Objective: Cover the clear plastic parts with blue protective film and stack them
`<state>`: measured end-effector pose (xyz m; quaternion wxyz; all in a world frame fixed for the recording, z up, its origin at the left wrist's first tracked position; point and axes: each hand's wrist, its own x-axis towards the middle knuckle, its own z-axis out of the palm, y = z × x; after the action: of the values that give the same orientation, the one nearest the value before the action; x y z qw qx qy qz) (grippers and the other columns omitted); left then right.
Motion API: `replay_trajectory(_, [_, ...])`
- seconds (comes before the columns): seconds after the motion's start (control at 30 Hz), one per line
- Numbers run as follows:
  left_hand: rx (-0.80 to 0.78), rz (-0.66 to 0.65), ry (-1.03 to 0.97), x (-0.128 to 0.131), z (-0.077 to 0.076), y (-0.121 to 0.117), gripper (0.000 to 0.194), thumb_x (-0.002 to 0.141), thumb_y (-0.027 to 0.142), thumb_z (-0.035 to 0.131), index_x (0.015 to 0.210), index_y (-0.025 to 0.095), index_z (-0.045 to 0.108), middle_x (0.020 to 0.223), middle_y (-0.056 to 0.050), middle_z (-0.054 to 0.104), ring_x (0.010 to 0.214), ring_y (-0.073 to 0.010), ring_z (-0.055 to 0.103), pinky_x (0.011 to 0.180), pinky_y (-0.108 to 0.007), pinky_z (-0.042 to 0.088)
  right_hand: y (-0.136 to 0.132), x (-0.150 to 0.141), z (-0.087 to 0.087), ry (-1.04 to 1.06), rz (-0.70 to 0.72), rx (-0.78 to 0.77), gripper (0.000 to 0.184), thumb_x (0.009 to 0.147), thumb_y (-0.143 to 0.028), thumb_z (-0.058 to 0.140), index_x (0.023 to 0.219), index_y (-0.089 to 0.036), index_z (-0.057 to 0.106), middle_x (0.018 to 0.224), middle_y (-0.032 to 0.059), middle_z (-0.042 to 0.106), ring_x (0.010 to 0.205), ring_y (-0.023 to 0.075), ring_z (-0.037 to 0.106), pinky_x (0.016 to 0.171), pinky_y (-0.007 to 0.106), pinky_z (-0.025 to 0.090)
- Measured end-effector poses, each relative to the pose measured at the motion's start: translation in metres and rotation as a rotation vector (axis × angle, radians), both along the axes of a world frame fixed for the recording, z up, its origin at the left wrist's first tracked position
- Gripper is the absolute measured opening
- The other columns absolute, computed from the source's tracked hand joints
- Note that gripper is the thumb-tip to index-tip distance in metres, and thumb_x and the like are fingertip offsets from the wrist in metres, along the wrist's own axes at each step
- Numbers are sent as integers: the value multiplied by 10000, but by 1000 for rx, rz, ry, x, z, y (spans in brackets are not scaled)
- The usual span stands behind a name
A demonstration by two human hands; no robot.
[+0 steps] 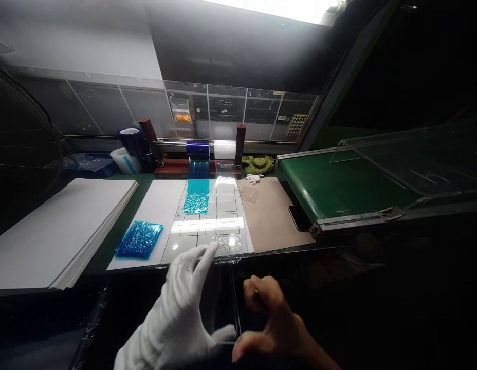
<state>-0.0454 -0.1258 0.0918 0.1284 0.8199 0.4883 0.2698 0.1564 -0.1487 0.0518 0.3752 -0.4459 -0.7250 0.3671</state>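
A thin clear panel point(220, 298) is held by its edges in my left hand point(177, 303), which wears a white glove. The gloved fingers grip its upper edge and the thumb its lower edge. My right hand point(273, 313), bare, is beside the panel's right edge. Its fingers are curled in and its thumb is by the lower right corner; whether the thumb touches the panel is unclear. A small dark spot shows among those fingers, too small to name. Beyond the hands lies a glossy work sheet point(188, 241) with printed rectangular outlines.
A roll stand carries a blue film roll point(198, 150) and a white film roll point(225, 150). To the left are a paper stack point(61, 226) and blue film pieces point(139, 240). A phone point(300, 218) lies by the green conveyor belt point(331, 185) on the right.
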Motion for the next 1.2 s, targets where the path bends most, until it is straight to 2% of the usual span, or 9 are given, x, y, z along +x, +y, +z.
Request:
replay_trajectory(0.17, [104,162,39,-4,-13,7,1126,516,541,734,1440,247,161,1309,-158,375,1184,-424,356,934,-577,359,38,14,-14,78,-123,82,420,749,-508,632,626,-216,358,570,-67,328,513,83,307,503,237,293])
replay_trajectory(0.27, [-20,231,-59,-10,-22,12,1150,511,545,747,1443,236,148,1385,-164,317,1245,-448,286,974,-623,298,87,32,-42,-193,-241,-9,201,880,-378,466,775,-206,460,639,-38,444,564,104,418,560,232,354])
replay_trajectory(0.33, [-268,225,-278,-15,-29,14,1170,513,570,746,1445,236,123,1442,-158,266,1299,-437,233,1026,-630,232,122,48,-67,-594,-312,-135,147,907,-265,387,979,-192,492,803,6,557,692,126,517,655,238,394])
replay_trajectory(0.4, [-620,132,-689,-19,-37,16,1112,561,611,701,1443,254,124,1474,-134,250,1338,-390,214,1076,-587,188,152,67,-89,-733,-330,-202,230,867,-135,400,1074,-166,496,985,69,586,832,157,557,721,257,400])
replay_trajectory(0.53, [-1100,-76,-1379,-16,-59,19,918,720,793,248,1420,198,244,1484,-139,265,1350,-335,244,1076,-550,225,188,97,-109,-862,-324,-271,342,775,-1,440,1077,-129,536,1063,130,582,965,203,558,806,297,405])
replay_trajectory(0.6, [-1255,-169,-1623,-10,-74,23,1028,667,849,160,1380,129,335,1483,-173,249,1363,-350,196,1069,-566,213,197,100,-105,-884,-306,-248,364,790,-21,445,1135,-110,519,1120,158,565,1037,227,537,864,331,400])
replay_trajectory(0.73, [-1451,-244,-1894,1,-98,35,1062,626,865,288,1312,65,424,1494,-202,185,1382,-363,98,1065,-567,190,191,74,-75,-821,-198,-98,532,844,-238,515,1338,-119,355,1348,155,435,1233,228,411,1007,335,340])
replay_trajectory(0.93, [-1518,-237,-1952,24,-92,55,1068,657,849,268,1356,41,296,1481,-224,190,1364,-352,190,1061,-548,220,135,10,-18,-522,301,184,1042,646,-603,659,1442,-142,171,1433,167,354,1318,305,320,1109,496,187])
replay_trajectory(1.2, [-1514,-393,-1991,52,-89,78,1030,664,839,286,1383,104,232,1419,-217,337,1339,-336,268,1083,-523,187,130,-2,-32,-538,362,172,1192,577,-595,695,1450,-96,55,1404,218,362,1308,318,322,1106,547,111])
